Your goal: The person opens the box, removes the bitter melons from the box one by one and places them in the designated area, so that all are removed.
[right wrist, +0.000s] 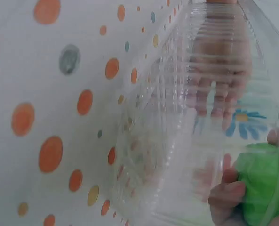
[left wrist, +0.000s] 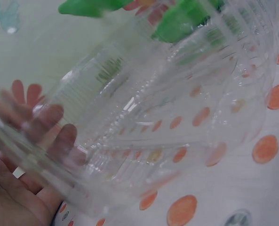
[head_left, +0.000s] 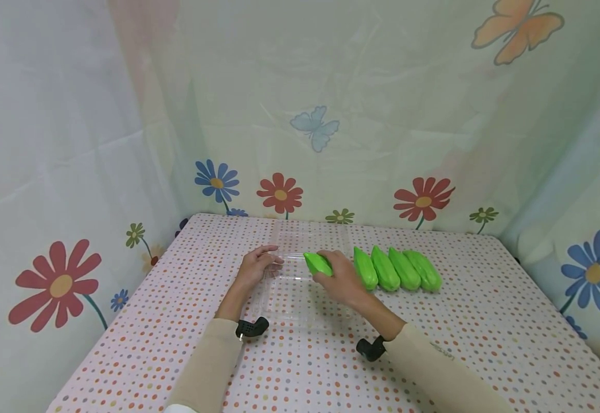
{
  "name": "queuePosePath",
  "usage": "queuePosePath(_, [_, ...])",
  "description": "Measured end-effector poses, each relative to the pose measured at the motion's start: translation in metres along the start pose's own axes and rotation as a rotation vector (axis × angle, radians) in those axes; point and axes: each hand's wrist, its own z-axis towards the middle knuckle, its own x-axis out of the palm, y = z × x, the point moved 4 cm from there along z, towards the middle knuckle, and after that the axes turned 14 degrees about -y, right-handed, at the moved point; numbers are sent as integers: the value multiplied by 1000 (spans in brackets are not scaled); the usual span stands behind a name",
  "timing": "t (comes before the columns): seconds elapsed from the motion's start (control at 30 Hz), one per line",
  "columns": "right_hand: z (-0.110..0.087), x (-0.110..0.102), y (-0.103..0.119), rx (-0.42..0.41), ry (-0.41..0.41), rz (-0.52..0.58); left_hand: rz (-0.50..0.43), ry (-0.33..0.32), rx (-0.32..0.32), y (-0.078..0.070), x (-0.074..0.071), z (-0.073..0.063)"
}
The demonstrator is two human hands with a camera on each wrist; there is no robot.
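A clear plastic clamshell box lies opened out on the table. My left hand holds its left side, and in the left wrist view the fingers show through the transparent wall. Over the box, my right hand grips a bright green, ridged, pointed piece that looks like a plastic vegetable. Its tip points left and away from me. In the right wrist view the green piece appears behind clear plastic, with fingertips against it. Several matching green pieces lie side by side to the right of the box.
The table is covered by a dotted cloth. Behind it hangs a fabric backdrop with flowers and butterflies, and similar sheets close off both sides. A black wrist camera is worn at my left sleeve, another camera at my right.
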Motion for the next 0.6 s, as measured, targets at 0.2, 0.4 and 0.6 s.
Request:
queuePosePath(0.2, [2,-8,-5,0,5,0,-6,-8,13,4,0,3])
queuePosePath(0.4, [3,-15,-10,23,-8,8,9,-11,10,3,0,2])
queuePosePath(0.6, [3,-23,-13,12,-47,21,21,-11,-2,0,1,0])
